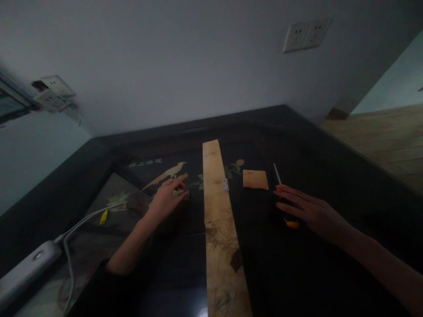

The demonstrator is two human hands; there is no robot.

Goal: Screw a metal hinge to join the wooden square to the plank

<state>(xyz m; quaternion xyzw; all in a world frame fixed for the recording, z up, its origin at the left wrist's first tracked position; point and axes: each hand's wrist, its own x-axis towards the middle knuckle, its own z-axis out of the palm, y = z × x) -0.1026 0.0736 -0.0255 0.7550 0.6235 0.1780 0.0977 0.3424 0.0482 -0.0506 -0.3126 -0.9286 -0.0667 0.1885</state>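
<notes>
A long wooden plank (pixel 220 229) runs from the bottom edge of the view up the middle of the dark surface (pixel 330 176), passing between the two hands. To its left, the left hand (pixel 167 198) rests low on the surface with its fingers loosely curled and only slightly spread; the fingertips (pixel 182 178) touch a small pale object (pixel 179 192) lying just beside the plank, too dim to identify, and whether the hand actually grips it cannot be told. Just beyond those fingertips the surface carries an inlaid picture of a pale bird (pixel 168 173) with a line of characters above it.

To the right of the plank, the right hand (pixel 309 210) lies flat and spread wide, fingers apart, palm down over a yellow-and-black object (pixel 291 223) that shows only at its lower edge under the palm; the hand covers it rather than closing on it. A thin white stick-like thing (pixel 276 173) lies just past the fingertips. Between that hand and the plank sits a small square wooden piece (pixel 255 179), and a small metal hinge (pixel 225 184) rests on the plank's right edge.

Far left of the left hand, a white power strip (pixel 26 270) with its cable lies on the surface.
</notes>
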